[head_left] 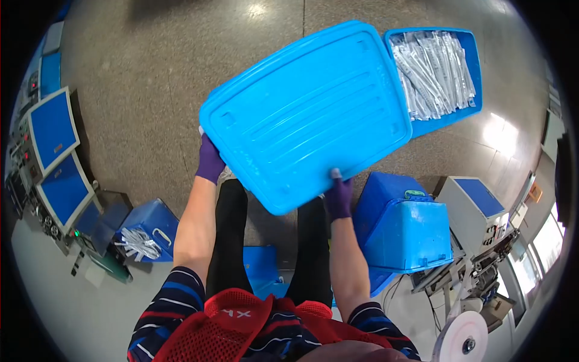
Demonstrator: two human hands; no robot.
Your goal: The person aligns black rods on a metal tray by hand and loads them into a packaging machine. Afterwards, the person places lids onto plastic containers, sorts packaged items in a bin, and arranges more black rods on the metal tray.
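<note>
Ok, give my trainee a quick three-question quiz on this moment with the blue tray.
1. True or false: both the left hand and the right hand grip the upturned blue tray.
2. What fills the blue bin on the floor beyond the tray? A) white packets B) red caps C) nothing
3. Fill in: both hands wear ___ gloves.

Key: 1 true; 2 A, white packets; 3 purple.
</note>
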